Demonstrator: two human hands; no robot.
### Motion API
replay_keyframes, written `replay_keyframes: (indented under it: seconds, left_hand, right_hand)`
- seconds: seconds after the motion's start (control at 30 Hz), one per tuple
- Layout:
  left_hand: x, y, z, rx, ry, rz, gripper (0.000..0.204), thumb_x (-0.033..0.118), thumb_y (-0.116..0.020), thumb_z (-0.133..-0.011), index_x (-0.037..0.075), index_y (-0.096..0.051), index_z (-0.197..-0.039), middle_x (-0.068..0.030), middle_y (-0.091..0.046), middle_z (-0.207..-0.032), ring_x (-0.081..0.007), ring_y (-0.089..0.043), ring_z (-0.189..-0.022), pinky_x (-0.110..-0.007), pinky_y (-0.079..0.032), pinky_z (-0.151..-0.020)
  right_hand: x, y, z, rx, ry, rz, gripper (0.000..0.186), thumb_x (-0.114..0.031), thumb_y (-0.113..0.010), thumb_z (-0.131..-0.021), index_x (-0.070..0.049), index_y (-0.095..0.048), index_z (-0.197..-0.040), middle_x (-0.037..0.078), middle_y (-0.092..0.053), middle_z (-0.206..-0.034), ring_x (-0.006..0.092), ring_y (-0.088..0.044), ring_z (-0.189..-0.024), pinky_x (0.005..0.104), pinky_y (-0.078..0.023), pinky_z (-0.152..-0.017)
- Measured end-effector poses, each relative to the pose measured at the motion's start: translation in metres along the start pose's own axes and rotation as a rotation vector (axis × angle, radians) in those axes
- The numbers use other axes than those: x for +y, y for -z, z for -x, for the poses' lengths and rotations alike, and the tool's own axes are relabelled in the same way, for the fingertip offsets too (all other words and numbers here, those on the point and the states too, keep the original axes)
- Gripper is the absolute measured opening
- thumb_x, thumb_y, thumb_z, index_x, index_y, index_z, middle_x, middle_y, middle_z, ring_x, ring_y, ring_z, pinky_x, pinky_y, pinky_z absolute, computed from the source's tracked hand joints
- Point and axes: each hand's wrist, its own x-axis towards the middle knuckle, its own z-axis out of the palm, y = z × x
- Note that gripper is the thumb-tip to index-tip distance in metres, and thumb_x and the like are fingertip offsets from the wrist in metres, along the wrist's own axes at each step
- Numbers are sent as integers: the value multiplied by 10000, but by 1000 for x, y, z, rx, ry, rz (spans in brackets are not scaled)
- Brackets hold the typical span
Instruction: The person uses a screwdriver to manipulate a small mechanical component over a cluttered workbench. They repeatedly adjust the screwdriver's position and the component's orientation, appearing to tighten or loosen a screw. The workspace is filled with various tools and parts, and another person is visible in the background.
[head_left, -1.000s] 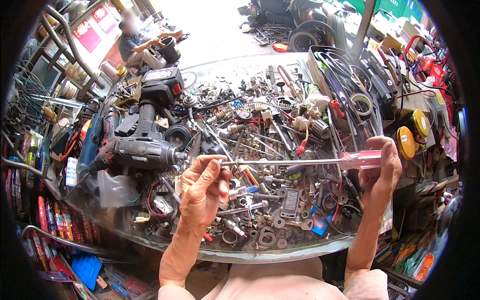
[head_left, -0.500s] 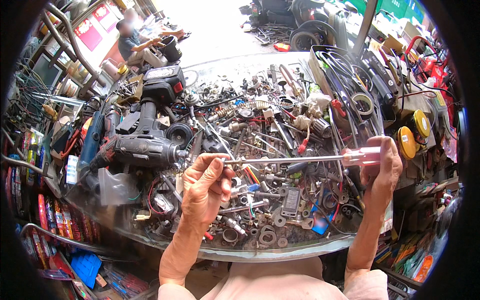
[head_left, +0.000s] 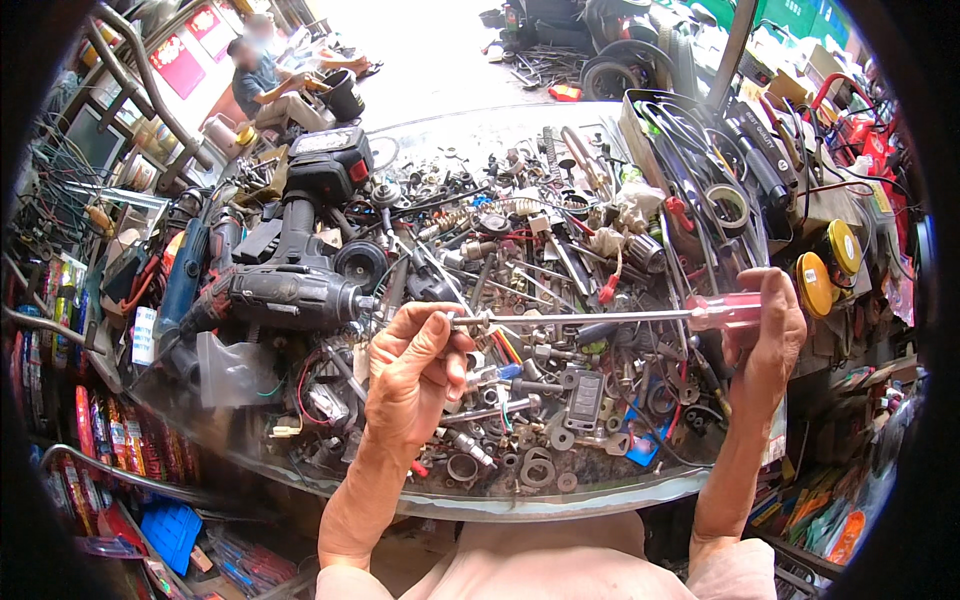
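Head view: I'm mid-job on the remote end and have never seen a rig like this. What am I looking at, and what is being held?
There is no machine here, just a person's two bare hands. The picture comes from a wide fisheye camera on their head, looking down, so edges bend and the forearms rise from below.

The right hand holds a screwdriver by its clear reddish handle. The left hand pinches at the far end of its shaft; whether a small part sits there too is hard to tell.

Beneath them, the bench is crowded with washers, springs and other metal parts. A black power tool lies on the left.
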Motion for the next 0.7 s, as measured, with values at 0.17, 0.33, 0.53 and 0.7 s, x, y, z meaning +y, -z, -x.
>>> replay_keyframes:
  seconds: [0.17, 0.33, 0.53, 0.7]
  left_hand:
    - [0, -2, 1, 1, 11, 4, 175, 121, -559, -907, 3, -583, -1033, -143, -657, -798, -129, -609, -561, -220, -445, -409]
    - [-2, -3, 1, -2, 25, 12, 181, 111, -552, -909, 6, -571, -1054, -161, -658, -843, -138, -622, -614, -224, -457, -433]
    - [-3, -5, 1, 22, -3, 18, 198, 76, -549, -901, 17, -550, -1090, -178, -652, -931, -148, -634, -682, -228, -487, -464]
    - [-5, -4, 1, 6, -8, -31, 198, 51, -535, -897, 39, -559, -1094, -162, -628, -990, -140, -626, -729, -202, -478, -458]
  right_hand:
    - [4, -3, 0, 63, -8, -118, 269, -301, -503, -940, -37, -539, -903, 2, -538, -598, 19, -386, -383, 162, -265, -344]
    - [4, -1, -1, 147, 75, -142, 258, -284, -508, -939, -33, -537, -886, 7, -529, -618, 37, -401, -387, 172, -285, -355]
    - [5, -5, 0, 126, 106, -9, 233, -253, -564, -914, -26, -535, -867, 13, -541, -631, 55, -452, -443, 185, -346, -414]
    - [0, -20, 18, -64, 102, 107, 230, -212, -652, -859, -8, -548, -891, 35, -598, -705, 74, -558, -560, 195, -446, -511]
